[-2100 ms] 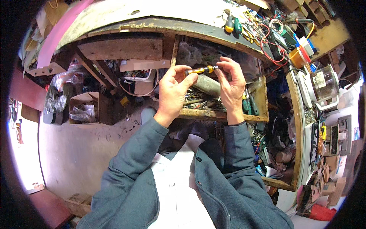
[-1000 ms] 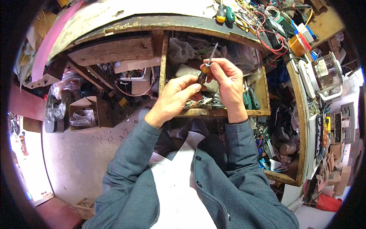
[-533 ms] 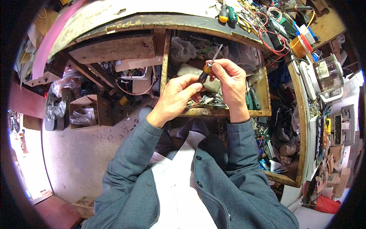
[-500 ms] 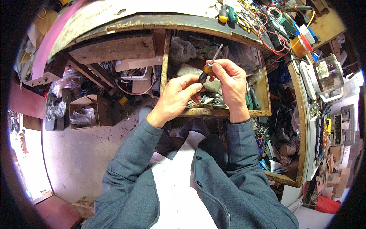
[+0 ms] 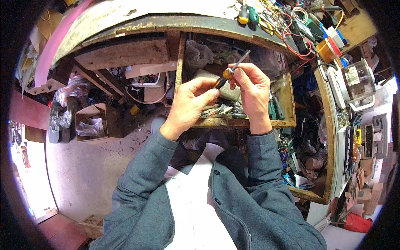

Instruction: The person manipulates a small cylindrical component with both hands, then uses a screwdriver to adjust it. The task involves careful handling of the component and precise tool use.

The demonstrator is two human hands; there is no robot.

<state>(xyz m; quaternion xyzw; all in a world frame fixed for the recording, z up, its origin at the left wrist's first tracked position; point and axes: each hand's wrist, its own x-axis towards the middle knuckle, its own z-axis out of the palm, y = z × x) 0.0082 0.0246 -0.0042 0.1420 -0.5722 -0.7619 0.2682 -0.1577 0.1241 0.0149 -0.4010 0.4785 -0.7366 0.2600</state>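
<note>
A screwdriver (image 5: 227, 75) with a black and amber handle is held between my two hands above an open wooden drawer (image 5: 233, 122). Its metal shaft slants up and to the right. My left hand (image 5: 188, 102) pinches the handle's lower end between thumb and fingers. At the upper end of the handle, near the shaft, my right hand (image 5: 252, 87) grips with thumb and fingertips. Beneath the hands, the drawer holds loose metal tools (image 5: 223, 111), a pale block-like item partly hidden by the hands, and crumpled clear plastic (image 5: 197, 54).
Green-handled tools (image 5: 275, 109) lie at the drawer's right side. On the bench above sit yellow and green screwdrivers (image 5: 248, 16) and tangled wires (image 5: 298, 37). A second cluttered drawer (image 5: 308, 195) is at the right. An open cardboard box (image 5: 96, 121) stands on the floor at left.
The screwdriver has tipped further to the right, its shaft now lying at a lower slant. My left fingers have shifted on the handle, uncurling slightly. Both forearms stay nearly where they were.
</note>
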